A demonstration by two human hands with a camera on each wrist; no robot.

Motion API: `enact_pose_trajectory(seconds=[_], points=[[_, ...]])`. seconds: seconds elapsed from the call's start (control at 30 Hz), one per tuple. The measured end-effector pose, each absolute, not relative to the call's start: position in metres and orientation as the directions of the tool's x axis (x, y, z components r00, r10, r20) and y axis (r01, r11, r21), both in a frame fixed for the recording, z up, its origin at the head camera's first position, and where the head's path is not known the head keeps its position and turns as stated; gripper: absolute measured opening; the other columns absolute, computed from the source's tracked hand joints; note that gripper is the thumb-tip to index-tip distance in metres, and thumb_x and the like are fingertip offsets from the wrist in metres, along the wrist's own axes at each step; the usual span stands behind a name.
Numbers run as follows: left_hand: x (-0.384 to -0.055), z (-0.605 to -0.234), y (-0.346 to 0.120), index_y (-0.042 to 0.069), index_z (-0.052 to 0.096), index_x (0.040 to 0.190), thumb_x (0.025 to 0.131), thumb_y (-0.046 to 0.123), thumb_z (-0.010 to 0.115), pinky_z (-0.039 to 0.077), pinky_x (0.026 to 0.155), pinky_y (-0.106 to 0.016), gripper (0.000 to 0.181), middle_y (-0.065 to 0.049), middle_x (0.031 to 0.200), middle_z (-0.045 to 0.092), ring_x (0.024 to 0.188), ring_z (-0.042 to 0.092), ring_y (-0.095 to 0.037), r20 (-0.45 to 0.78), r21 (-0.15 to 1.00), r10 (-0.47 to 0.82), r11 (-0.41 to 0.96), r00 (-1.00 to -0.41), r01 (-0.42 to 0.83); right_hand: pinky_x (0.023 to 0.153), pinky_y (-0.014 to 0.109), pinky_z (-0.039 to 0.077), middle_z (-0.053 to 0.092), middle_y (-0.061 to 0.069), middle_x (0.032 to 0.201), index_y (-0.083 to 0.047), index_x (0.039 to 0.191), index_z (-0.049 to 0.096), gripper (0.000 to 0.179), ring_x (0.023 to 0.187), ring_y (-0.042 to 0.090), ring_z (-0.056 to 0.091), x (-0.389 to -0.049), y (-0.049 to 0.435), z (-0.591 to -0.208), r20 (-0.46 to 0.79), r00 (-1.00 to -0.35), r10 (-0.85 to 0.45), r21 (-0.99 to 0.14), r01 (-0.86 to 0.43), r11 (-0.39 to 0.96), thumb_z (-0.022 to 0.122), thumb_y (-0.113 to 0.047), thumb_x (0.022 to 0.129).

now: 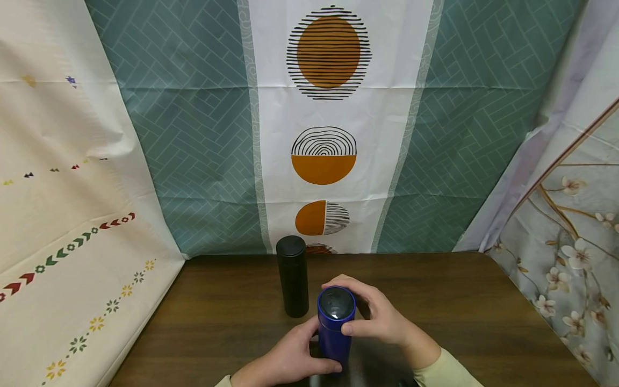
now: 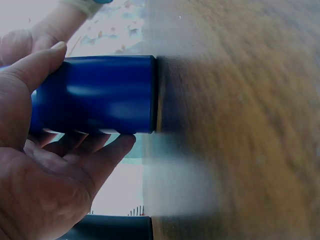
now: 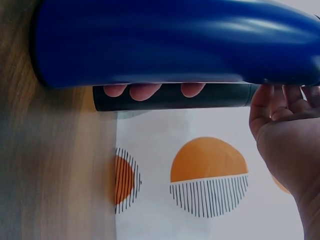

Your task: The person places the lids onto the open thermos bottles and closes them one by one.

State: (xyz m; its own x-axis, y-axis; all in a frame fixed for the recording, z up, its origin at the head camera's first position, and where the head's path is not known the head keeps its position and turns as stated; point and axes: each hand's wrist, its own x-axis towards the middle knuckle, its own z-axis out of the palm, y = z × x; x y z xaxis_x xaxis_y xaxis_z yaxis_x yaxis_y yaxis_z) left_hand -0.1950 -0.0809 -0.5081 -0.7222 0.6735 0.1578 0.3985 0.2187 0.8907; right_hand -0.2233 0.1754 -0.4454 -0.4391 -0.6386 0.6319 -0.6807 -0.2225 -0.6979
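Observation:
A blue vacuum flask (image 1: 333, 344) with a dark, glossy top stands upright on the wooden table, close to the person. The left hand (image 1: 290, 355) grips its lower body, thumb across the near side and fingers around the back. Near the rim, the right hand (image 1: 382, 317) holds the upper part between thumb and fingers. In the left wrist view the flask's dark base (image 2: 154, 95) is at the tabletop. Fingertips of the left hand (image 3: 145, 91) show beyond the flask in the right wrist view. Behind and to the left stands a black flask (image 1: 294, 285), touched by neither hand.
The brown wooden table (image 1: 217, 306) reaches back to a green and white hanging cloth (image 1: 203, 134) with orange circle prints. A cream embroidered cloth (image 1: 72, 204) borders the left side, and a floral cloth (image 1: 570, 279) the right.

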Motion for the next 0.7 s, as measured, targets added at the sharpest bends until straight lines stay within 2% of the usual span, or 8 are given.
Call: enact_pose_trajectory(seconds=[0.17,0.37,0.7], points=[[-0.1955,-0.5078,-0.081,0.034,0.052,0.16,0.096,0.035,0.091,0.052,0.112,-0.036,0.075,0.01,0.149,0.067,0.136,0.064,-0.013,0.165,0.888,0.676,0.215,-0.719,0.406,0.11,0.051,0.051,0.065,0.027,0.131,0.001,0.15,0.057,0.061,0.118,0.043,0.063,-0.2257,0.175,-0.4467,0.641,-0.454,-0.619,-0.694,-0.688,-0.214,0.083,-0.012,0.097],[-0.1948,-0.5071,-0.0808,0.035,0.054,0.158,0.095,0.036,0.092,0.052,0.112,-0.036,0.074,0.012,0.147,0.068,0.135,0.064,-0.013,0.161,0.888,0.671,0.221,-0.723,0.403,0.11,0.05,0.051,0.067,0.026,0.129,0.004,0.145,0.057,0.064,0.117,0.043,0.065,-0.2259,0.1739,-0.4476,0.646,-0.474,-0.598,-0.694,-0.691,-0.202,0.09,-0.017,0.094],[-0.1945,-0.5073,-0.0796,0.035,0.054,0.158,0.094,0.036,0.093,0.052,0.113,-0.037,0.074,0.012,0.147,0.068,0.135,0.064,-0.013,0.167,0.885,0.665,0.224,-0.728,0.408,0.11,0.047,0.051,0.067,0.026,0.129,0.006,0.14,0.056,0.068,0.119,0.041,0.064,-0.2241,0.1733,-0.4498,0.629,-0.516,-0.582,-0.719,-0.67,-0.183,0.094,-0.024,0.093]])
